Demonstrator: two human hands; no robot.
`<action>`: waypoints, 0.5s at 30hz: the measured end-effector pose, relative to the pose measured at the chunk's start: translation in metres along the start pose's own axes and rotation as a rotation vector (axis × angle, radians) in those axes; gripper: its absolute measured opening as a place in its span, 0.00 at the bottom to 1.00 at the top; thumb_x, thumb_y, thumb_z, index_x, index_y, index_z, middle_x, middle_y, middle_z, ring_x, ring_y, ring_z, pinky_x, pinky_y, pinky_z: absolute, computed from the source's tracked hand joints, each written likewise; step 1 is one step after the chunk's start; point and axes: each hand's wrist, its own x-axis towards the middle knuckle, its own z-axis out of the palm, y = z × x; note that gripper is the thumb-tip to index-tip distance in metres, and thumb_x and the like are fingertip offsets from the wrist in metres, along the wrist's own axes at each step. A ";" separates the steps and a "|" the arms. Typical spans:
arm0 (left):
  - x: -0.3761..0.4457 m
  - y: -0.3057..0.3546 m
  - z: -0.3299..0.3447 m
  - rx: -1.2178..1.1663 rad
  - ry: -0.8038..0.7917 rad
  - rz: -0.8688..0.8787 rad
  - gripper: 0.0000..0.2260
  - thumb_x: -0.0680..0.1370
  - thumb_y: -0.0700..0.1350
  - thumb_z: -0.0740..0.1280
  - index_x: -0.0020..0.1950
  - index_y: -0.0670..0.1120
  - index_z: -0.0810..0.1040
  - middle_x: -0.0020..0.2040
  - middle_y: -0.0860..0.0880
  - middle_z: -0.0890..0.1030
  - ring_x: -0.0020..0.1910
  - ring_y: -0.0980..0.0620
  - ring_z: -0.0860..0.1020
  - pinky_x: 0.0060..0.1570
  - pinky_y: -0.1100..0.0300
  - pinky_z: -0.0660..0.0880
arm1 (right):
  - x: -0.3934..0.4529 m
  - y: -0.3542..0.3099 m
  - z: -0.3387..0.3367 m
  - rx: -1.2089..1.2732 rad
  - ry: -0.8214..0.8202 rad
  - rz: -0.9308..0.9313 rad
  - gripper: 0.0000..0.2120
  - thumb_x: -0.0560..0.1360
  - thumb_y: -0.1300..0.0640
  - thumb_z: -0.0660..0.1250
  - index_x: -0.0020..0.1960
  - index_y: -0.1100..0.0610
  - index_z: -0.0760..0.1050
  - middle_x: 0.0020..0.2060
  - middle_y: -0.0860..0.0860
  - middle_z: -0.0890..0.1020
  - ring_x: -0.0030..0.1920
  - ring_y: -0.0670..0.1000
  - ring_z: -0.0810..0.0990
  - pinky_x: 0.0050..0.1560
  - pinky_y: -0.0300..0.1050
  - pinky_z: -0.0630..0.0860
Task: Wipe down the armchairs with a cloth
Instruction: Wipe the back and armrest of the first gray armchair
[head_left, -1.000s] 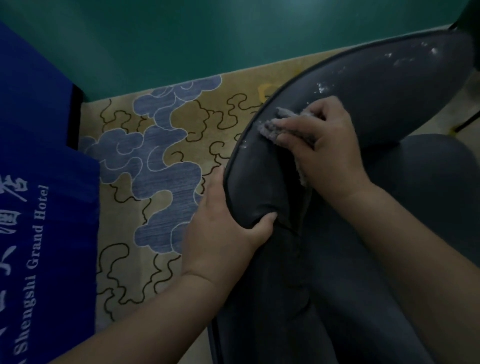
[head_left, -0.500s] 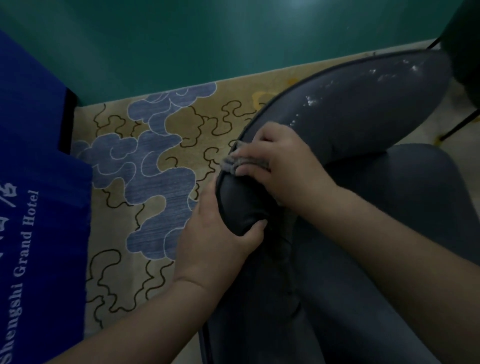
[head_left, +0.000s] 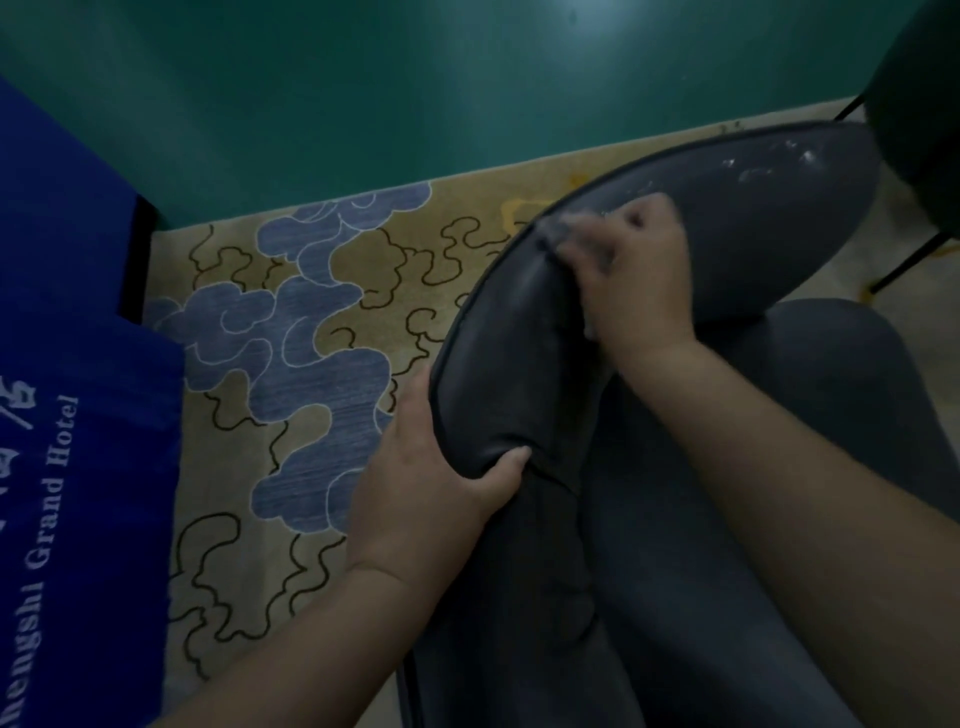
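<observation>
A person is gripping the padded arm of a dark grey armchair (head_left: 779, 218) with the left hand (head_left: 426, 499), its grip closed around the arm's front end, thumb on top. The right hand (head_left: 631, 280) is pressing a pale cloth (head_left: 569, 234), blurred and bunched in its closed grip, against the arm's piped upper edge, above a cloud-patterned carpet (head_left: 322, 332)

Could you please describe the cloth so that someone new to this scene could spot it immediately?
Find the dark grey armchair on the right and follow its curved arm. The right hand presses the cloth there. It is the only pale, fuzzy, blurred patch against the smooth dark upholstery.
</observation>
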 end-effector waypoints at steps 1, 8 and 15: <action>0.001 -0.001 0.000 -0.003 -0.004 0.000 0.42 0.63 0.69 0.69 0.73 0.65 0.54 0.64 0.61 0.72 0.56 0.58 0.73 0.48 0.61 0.69 | 0.004 0.003 0.001 0.022 0.021 0.089 0.09 0.74 0.53 0.70 0.53 0.53 0.82 0.46 0.51 0.69 0.47 0.53 0.74 0.49 0.30 0.68; 0.010 0.006 -0.011 0.007 -0.109 -0.049 0.43 0.62 0.68 0.71 0.72 0.65 0.54 0.58 0.60 0.74 0.52 0.56 0.75 0.46 0.59 0.72 | -0.071 -0.015 0.000 0.190 -0.021 0.054 0.11 0.73 0.60 0.72 0.55 0.55 0.81 0.43 0.49 0.70 0.41 0.42 0.71 0.49 0.27 0.69; 0.093 0.026 -0.003 0.046 -0.269 0.141 0.49 0.62 0.66 0.74 0.76 0.57 0.53 0.71 0.57 0.67 0.68 0.54 0.68 0.63 0.57 0.68 | -0.010 0.009 0.008 0.204 0.228 0.257 0.10 0.74 0.58 0.70 0.54 0.56 0.81 0.43 0.47 0.67 0.42 0.37 0.70 0.50 0.24 0.67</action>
